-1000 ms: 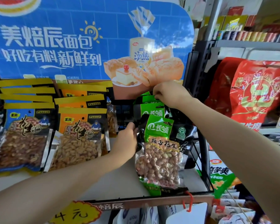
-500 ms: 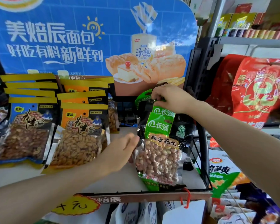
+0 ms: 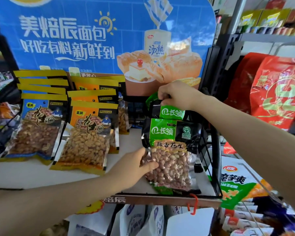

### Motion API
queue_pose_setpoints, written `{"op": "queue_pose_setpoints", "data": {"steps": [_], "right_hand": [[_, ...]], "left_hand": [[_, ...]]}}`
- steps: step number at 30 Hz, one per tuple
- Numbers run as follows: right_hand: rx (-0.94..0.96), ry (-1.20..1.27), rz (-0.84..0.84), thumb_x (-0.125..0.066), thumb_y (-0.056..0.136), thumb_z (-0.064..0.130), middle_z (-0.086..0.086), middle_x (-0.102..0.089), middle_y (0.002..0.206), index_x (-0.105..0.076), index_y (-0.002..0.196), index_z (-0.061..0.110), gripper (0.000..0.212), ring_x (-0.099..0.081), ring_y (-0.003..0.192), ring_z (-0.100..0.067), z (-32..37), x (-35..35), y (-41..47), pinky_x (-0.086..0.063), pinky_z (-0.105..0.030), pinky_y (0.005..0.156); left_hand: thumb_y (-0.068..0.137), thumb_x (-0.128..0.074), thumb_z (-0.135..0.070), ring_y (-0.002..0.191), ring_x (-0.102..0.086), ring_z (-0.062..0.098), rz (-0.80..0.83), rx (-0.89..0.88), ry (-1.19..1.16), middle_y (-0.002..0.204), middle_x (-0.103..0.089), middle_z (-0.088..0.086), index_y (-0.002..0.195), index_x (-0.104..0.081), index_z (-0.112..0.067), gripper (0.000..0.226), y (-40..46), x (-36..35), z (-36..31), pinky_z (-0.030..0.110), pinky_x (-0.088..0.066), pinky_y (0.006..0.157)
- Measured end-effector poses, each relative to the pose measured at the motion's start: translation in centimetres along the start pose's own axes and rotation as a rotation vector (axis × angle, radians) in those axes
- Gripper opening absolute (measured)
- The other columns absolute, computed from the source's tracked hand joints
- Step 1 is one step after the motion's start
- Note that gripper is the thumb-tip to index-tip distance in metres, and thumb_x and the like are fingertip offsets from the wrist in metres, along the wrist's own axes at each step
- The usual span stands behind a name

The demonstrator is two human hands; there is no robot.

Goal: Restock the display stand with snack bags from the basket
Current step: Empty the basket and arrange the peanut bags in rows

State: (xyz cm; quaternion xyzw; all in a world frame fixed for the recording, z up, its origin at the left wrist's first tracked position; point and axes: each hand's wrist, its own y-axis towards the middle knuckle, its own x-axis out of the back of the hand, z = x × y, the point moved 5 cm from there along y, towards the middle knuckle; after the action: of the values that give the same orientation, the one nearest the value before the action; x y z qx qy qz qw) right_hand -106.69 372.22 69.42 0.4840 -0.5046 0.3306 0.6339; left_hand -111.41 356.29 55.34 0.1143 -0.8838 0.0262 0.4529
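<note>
Left hand: your left hand reaches in from the lower left of the frame; its grip pinches the left edge of the front green peanut bag, thumb on the clear window over the nuts.
Right hand: your right hand comes in from the right edge, fingers curled down; its grip is clenched on the top edge of the rear green bag.
Front green peanut bag: it stands nearly upright at center right of the frame, its bottom resting on the shelf of the display stand, close behind the front lip.
Rear green bag: it sits directly behind and above the front one, only its green and black top showing.
Display stand: a blue backboard with white Chinese lettering and a bread picture fills the upper left and center; a black wire side frame closes the shelf on the right.
Other stock on the shelf: a row of blue peanut bags leans at middle left, and a row of orange peanut bags stands just to its right, well apart from the green bags.
Front lip: a red hook hangs from it at lower center right.
Right of the stand: large red bags sit on a neighboring rack at the right edge; a green and white snack bag lies below them at lower right.
</note>
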Motion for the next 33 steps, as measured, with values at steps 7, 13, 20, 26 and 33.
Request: {"op": "queue_pose_setpoints", "data": {"steps": [7,13,20,26,33], "right_hand": [[-0.016,-0.056,-0.052,-0.06,0.087,0.018,-0.013,-0.065,0.101,-0.059,0.102,0.006,0.019,-0.057,0.094,-0.032,0.0,-0.3,-1.0,-0.048,-0.041,0.076],[-0.164,-0.024,-0.286,-0.05,0.092,0.015,-0.012,-0.05,0.136,-0.059,0.12,0.018,0.029,-0.044,0.125,-0.032,-2.0,2.2,-1.1,-0.041,-0.039,0.096],[-0.005,-0.384,-0.026,-0.052,0.091,0.025,-0.01,-0.063,0.114,-0.061,0.107,0.015,0.021,-0.053,0.112,-0.031,-1.0,-0.2,2.0,-0.037,-0.04,0.096],[-0.262,-0.088,-0.117,-0.053,0.09,0.028,-0.009,-0.065,0.109,-0.064,0.099,0.016,0.018,-0.057,0.103,-0.034,-5.2,0.6,0.3,-0.043,-0.035,0.075],[-0.31,-0.14,-0.058,-0.054,0.089,0.028,-0.007,-0.062,0.115,-0.061,0.101,0.018,0.017,-0.056,0.104,-0.032,-4.9,1.3,0.5,-0.042,-0.034,0.071]], "left_hand": [[0.084,-0.033,-0.067,0.053,-0.039,0.01,0.047,-0.076,0.536,0.062,-0.038,-0.004,0.063,-0.03,-0.024,0.048,0.1,1.8,-1.5,0.027,-0.03,0.05],[0.096,-0.028,-0.047,0.06,-0.054,0.021,-0.165,0.023,0.2,0.064,-0.053,0.003,0.084,-0.049,-0.01,0.044,2.5,5.8,-0.9,0.032,-0.041,0.058],[0.096,-0.04,-0.039,0.127,-0.043,0.023,-0.074,0.11,-0.124,0.142,-0.042,0.009,0.142,-0.025,-0.009,0.057,3.8,2.7,-1.0,0.033,-0.034,0.103],[0.096,-0.037,-0.041,0.09,-0.059,0.02,-0.081,0.104,-0.064,0.097,-0.06,0.016,0.131,-0.036,0.001,0.054,4.1,2.3,-0.4,0.031,-0.046,0.075],[0.097,-0.036,-0.041,0.049,-0.031,0.009,-0.038,0.102,0.04,0.059,-0.031,-0.001,0.082,-0.042,-0.011,0.034,4.0,2.9,-1.6,0.025,-0.024,0.048]]}}
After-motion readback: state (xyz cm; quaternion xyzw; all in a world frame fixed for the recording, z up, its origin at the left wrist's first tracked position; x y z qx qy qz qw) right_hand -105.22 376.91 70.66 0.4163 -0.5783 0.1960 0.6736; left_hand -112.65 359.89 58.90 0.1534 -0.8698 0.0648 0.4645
